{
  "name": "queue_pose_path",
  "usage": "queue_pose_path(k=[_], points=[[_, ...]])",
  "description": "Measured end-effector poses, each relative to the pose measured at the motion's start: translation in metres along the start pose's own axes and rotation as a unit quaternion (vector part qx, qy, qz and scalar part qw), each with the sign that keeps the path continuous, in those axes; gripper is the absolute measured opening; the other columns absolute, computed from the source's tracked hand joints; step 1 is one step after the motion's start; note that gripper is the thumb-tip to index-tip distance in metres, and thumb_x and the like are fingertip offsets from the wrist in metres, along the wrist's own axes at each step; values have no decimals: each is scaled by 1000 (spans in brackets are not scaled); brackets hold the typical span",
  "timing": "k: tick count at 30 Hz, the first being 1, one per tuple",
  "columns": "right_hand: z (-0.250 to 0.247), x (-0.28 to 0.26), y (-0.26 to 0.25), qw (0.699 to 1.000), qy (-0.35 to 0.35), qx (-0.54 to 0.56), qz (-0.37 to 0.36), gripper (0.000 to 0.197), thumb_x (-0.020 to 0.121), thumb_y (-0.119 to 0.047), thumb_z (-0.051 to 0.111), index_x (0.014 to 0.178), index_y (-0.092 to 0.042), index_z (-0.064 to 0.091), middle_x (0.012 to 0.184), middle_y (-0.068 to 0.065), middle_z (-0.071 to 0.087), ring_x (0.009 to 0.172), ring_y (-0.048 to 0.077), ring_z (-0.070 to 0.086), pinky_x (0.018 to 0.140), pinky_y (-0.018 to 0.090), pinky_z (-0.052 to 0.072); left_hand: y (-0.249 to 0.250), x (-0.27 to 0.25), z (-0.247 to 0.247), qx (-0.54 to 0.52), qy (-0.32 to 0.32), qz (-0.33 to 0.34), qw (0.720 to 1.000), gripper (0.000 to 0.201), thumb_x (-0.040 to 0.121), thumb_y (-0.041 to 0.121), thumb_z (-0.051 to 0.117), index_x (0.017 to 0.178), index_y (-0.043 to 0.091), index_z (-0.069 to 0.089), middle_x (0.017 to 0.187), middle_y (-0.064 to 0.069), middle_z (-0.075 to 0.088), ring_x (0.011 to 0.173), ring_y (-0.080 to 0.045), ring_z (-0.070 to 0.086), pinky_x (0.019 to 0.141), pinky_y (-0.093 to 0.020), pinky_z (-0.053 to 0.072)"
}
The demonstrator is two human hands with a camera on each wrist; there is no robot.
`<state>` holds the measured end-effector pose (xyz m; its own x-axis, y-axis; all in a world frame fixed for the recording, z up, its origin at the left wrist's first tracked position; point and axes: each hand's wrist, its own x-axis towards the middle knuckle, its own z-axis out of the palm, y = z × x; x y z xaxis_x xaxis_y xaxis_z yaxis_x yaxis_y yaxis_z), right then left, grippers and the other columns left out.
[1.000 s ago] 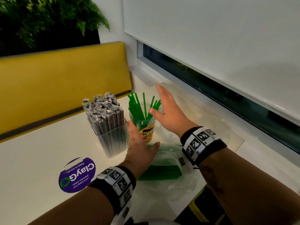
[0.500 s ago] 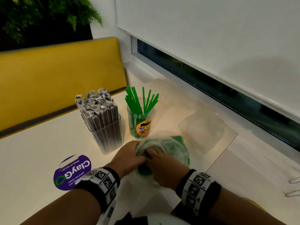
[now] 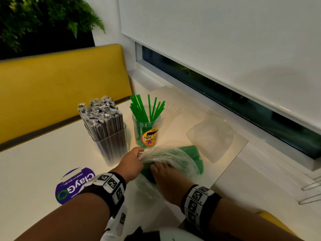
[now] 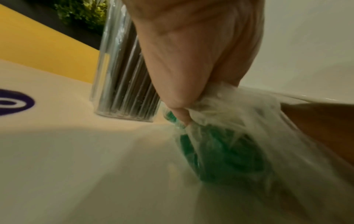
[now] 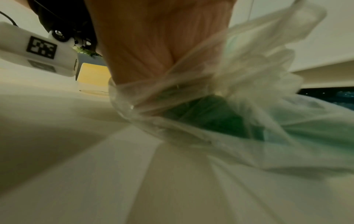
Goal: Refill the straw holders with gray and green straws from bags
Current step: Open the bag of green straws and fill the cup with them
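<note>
A clear bag of green straws point(image 3: 175, 158) lies on the white table point(image 3: 34, 162) in front of the two holders. My left hand point(image 3: 139, 154) pinches the bag's mouth edge and holds it up; the left wrist view shows this left hand point(image 4: 182, 112) with crumpled plastic point(image 4: 214, 98) between thumb and fingers. My right hand point(image 3: 159, 166) reaches into the mouth onto the green straws point(image 5: 206, 115); plastic hides its fingertips. The green-straw jar point(image 3: 146, 131) holds several straws. The clear holder point(image 3: 107, 134) is packed with wrapped gray straws.
An empty clear bag point(image 3: 211, 138) lies to the right, near the window sill point(image 3: 260, 153). A purple round sticker point(image 3: 73, 185) is on the table at the left. A yellow bench back point(image 3: 60, 87) runs behind the table. Metal wire ends point(image 3: 311, 193) show at the far right.
One second ago both hands were at the green-straw jar. They came back to the bag; now the left lifts the mouth edge and the right has gone inside.
</note>
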<state>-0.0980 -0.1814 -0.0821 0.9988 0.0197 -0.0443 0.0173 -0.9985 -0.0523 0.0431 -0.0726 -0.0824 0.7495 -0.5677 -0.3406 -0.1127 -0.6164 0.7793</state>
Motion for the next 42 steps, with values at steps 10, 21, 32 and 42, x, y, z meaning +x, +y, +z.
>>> queue_pose_path(k=[10,21,32,42], points=[[-6,18,20,993,-36,95,64,26,86,-21,61,112,-18,60,113,5,63,106,26,59,93,35,49,3,-14,-2,6,24,-14,1000,59,80,10,69,135,19,52,125,-7,60,95,-22,62,64,-26,53],[-43,19,49,979,-21,194,63,33,87,-15,63,120,-16,63,121,6,65,114,22,55,104,29,39,32,-26,-27,175,-136,97,970,58,78,-1,61,126,32,57,108,8,65,98,-14,61,74,-23,50],[-133,21,30,862,-3,503,63,30,80,-15,77,105,-27,64,93,-11,69,82,-1,67,72,16,53,27,-25,-10,-73,-1,-17,997,27,92,4,51,109,25,57,100,-6,66,97,-28,64,86,-43,56],[-231,46,92,671,411,599,151,20,71,-15,75,89,-14,66,87,6,67,85,23,65,84,41,56,64,-1,-23,-245,43,4,968,127,75,17,84,156,21,-14,165,-3,11,140,-14,27,112,-32,33]])
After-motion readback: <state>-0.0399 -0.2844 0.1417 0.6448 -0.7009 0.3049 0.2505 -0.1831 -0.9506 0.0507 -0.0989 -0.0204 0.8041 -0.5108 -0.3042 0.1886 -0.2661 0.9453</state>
